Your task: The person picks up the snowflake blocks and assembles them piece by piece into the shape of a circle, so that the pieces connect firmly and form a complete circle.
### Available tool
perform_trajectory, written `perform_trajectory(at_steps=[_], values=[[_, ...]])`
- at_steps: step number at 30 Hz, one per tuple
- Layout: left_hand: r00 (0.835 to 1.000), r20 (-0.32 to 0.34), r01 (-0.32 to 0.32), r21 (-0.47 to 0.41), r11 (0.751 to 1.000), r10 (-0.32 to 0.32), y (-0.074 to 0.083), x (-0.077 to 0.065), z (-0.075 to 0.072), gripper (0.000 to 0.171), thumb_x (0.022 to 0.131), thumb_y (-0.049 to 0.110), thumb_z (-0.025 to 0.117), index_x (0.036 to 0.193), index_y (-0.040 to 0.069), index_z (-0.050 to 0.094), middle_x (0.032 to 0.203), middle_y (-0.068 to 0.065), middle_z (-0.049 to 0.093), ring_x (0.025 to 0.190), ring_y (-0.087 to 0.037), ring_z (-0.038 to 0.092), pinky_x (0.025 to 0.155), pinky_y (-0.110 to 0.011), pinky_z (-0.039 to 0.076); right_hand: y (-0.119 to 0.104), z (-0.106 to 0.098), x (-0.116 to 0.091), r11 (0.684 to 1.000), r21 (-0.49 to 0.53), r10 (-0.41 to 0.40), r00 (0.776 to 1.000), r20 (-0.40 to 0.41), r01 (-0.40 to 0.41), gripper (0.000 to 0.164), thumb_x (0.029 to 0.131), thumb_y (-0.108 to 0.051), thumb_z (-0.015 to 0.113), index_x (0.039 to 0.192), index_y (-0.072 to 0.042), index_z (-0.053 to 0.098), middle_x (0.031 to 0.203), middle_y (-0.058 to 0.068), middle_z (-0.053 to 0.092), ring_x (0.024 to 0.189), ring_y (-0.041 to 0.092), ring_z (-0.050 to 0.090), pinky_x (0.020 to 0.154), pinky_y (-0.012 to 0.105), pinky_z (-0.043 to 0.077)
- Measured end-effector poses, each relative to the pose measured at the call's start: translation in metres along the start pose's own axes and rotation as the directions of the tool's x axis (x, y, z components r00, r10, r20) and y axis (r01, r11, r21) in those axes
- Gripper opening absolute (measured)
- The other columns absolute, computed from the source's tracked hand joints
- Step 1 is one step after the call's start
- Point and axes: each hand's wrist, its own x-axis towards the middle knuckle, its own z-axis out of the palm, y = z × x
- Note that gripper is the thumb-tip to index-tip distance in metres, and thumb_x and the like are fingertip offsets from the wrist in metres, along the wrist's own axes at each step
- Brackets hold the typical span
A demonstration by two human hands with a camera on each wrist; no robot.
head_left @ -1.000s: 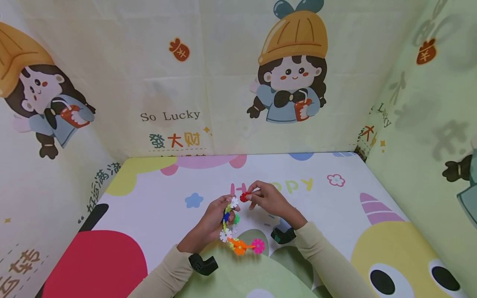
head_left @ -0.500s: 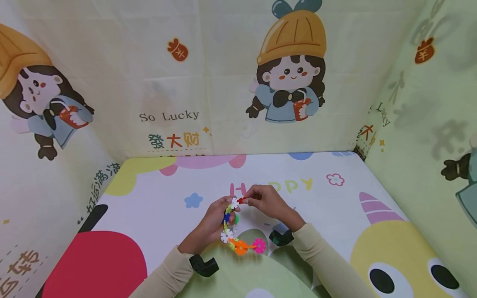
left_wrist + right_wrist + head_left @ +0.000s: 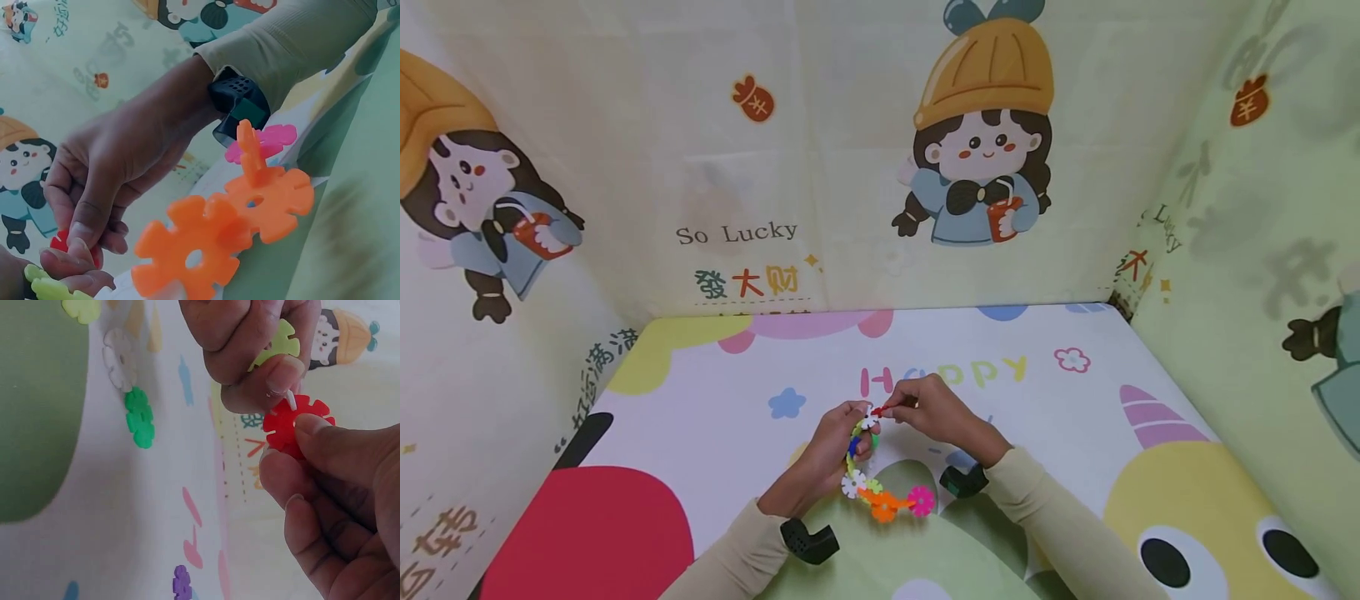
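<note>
In the head view my left hand (image 3: 827, 454) grips a curved chain of interlocked, notched plastic snowflake discs. A white disc (image 3: 869, 418) sticks out at its fingertips. My right hand (image 3: 938, 408) pinches a red snowflake disc (image 3: 281, 428) between thumb and fingers, its notched edge right at the thin white edge by the left thumb. From the left hand the chain runs down through blue, yellow and white discs to an orange disc (image 3: 884, 507) and a pink disc (image 3: 921, 501). Large orange discs (image 3: 159, 244) hang close in the left wrist view. The left palm hides part of the chain.
A printed cloth (image 3: 737, 375) covers the table below the hands. Patterned fabric walls (image 3: 842, 208) stand behind and on both sides. A green disc (image 3: 140, 419) and a purple disc (image 3: 181, 584) show in the right wrist view. Each wrist wears a black camera (image 3: 808, 542).
My right hand has brought the red disc left and slightly down, from apart to the white disc's edge. The disc has turned edge-on to the head view. My left hand keeps its grip.
</note>
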Motion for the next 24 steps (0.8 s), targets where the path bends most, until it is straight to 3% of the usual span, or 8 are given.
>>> perform_trajectory(at_steps=[12, 19, 24], values=[[0.999, -0.008, -0.038, 0.077, 0.996, 0.039, 0.003, 0.0, 0.008, 0.03, 0.104, 0.031, 0.046, 0.111, 0.002, 0.045, 0.08, -0.004, 0.056, 0.052, -0.012, 0.04, 0.05, -0.02, 0.037, -0.003, -0.002, -0.001, 0.998, -0.057, -0.004, 0.999, -0.038, 0.002, 0.004, 0.09, -0.011, 0.071, 0.09, -0.007, 0.073, 0.08, -0.006, 0.069, 0.065, 0.004, 0.057, 0.059, 0.023, 0.051], [0.999, -0.041, -0.006, 0.085, 0.996, 0.01, 0.002, -0.001, 0.009, 0.029, 0.105, 0.031, 0.044, 0.113, 0.003, 0.046, 0.083, -0.004, 0.06, 0.055, -0.012, 0.043, 0.052, -0.02, 0.041, 0.002, 0.001, -0.007, 0.993, -0.12, -0.024, 0.999, -0.03, 0.02, 0.009, 0.087, -0.006, 0.072, 0.096, -0.007, 0.076, 0.088, -0.002, 0.072, 0.076, 0.004, 0.065, 0.069, 0.021, 0.053], [0.999, -0.011, -0.038, 0.2, 0.979, 0.041, 0.004, -0.003, 0.007, 0.038, 0.105, 0.034, 0.042, 0.122, 0.0, 0.044, 0.097, -0.006, 0.067, 0.058, -0.013, 0.048, 0.059, -0.023, 0.044, 0.01, -0.004, -0.009, 0.992, -0.126, -0.003, 0.998, -0.062, -0.005, 0.012, 0.087, -0.001, 0.071, 0.098, -0.004, 0.075, 0.09, 0.002, 0.072, 0.077, 0.008, 0.066, 0.07, 0.021, 0.053]])
